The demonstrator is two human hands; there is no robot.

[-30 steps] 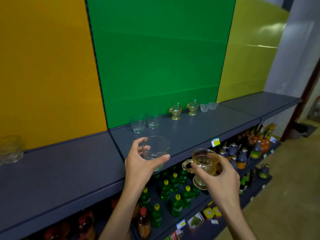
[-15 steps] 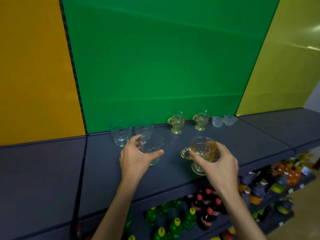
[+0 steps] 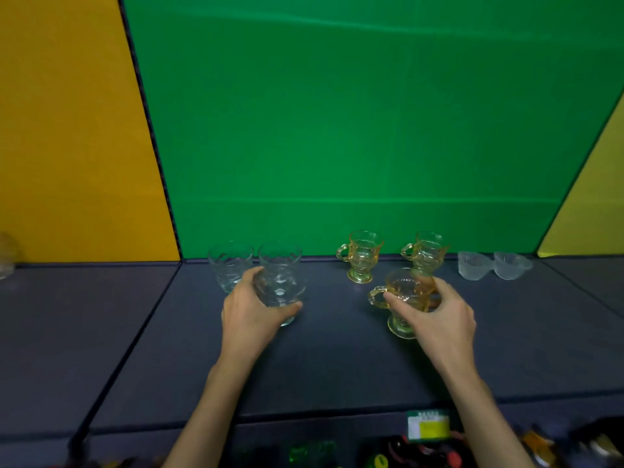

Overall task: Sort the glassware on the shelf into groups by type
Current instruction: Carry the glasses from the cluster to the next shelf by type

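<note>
Now the left hand point(image 3: 251, 315) grasps a clear tumbler point(image 3: 280, 292) beside two matching tumblers point(image 3: 230, 266); the right hand point(image 3: 435, 320) grasps an amber mug point(image 3: 403, 300) near two amber mugs point(image 3: 363, 256). Placement apparently comes next: each among its kind.

Grey shelf point(image 3: 337, 359): 2 tumblers point(image 3: 230, 265), 2 amber cups point(image 3: 363, 256), 2 bowls point(image 3: 472, 265).

Bare forearms point(image 3: 216, 400); no sleeves

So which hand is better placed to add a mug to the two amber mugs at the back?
Right. The right hand grips an amber mug just before that pair; the left hand holds a clear tumbler.
</note>
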